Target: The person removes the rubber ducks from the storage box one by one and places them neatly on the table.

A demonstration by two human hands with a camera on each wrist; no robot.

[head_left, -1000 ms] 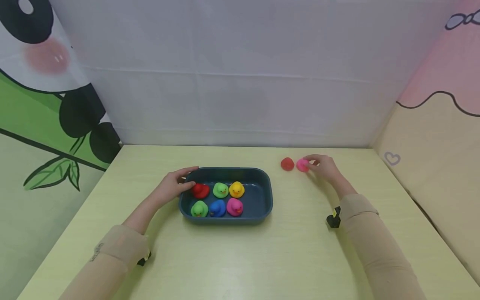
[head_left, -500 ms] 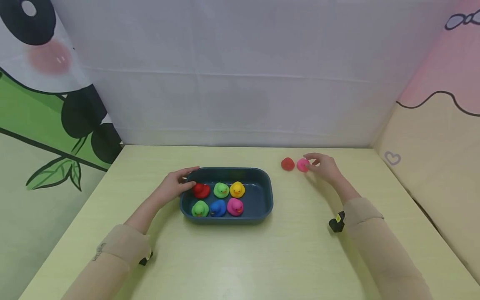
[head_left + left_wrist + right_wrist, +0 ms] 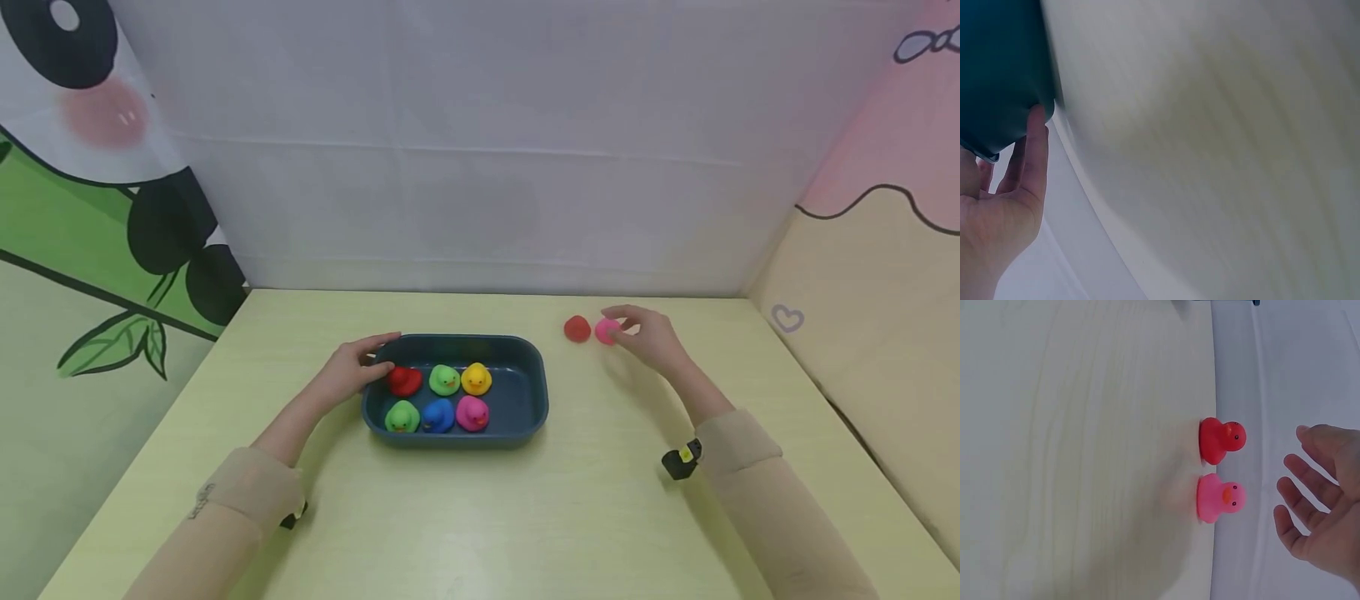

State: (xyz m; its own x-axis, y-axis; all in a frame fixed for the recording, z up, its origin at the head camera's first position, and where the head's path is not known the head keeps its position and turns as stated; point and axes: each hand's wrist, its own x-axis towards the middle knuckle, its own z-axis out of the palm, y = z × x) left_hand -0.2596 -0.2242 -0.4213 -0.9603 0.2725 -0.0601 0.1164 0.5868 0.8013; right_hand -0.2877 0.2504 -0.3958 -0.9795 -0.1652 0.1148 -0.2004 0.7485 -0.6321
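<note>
My left hand [image 3: 345, 371] grips the left end of a dark blue tray [image 3: 529, 400], thumb over the rim; the left wrist view shows fingers against the tray's outer wall [image 3: 997, 75]. Inside sit a red duck [image 3: 405, 382], a light green duck [image 3: 445, 380], a yellow duck [image 3: 476, 379], another green duck [image 3: 402, 417], a blue duck [image 3: 438, 415] and a pink duck [image 3: 472, 413]. At the table's far side stand a second red duck [image 3: 1217, 440] and a second pink duck [image 3: 1215, 499]. Above this pink duck hovers my right hand [image 3: 1329, 500], fingers loosely bent, holding nothing.
The pale wooden table [image 3: 480, 525] ends at a white cloth backdrop [image 3: 480, 167]. Printed panels flank it: a green cartoon panel [image 3: 60, 217] on the left and a pink and cream panel [image 3: 877, 275] on the right.
My right hand has risen slightly away from the pink duck, its forearm and shadow shifting. Left hand and tray keep their places, and the ducks stay put; the head view has shifted a little.
</note>
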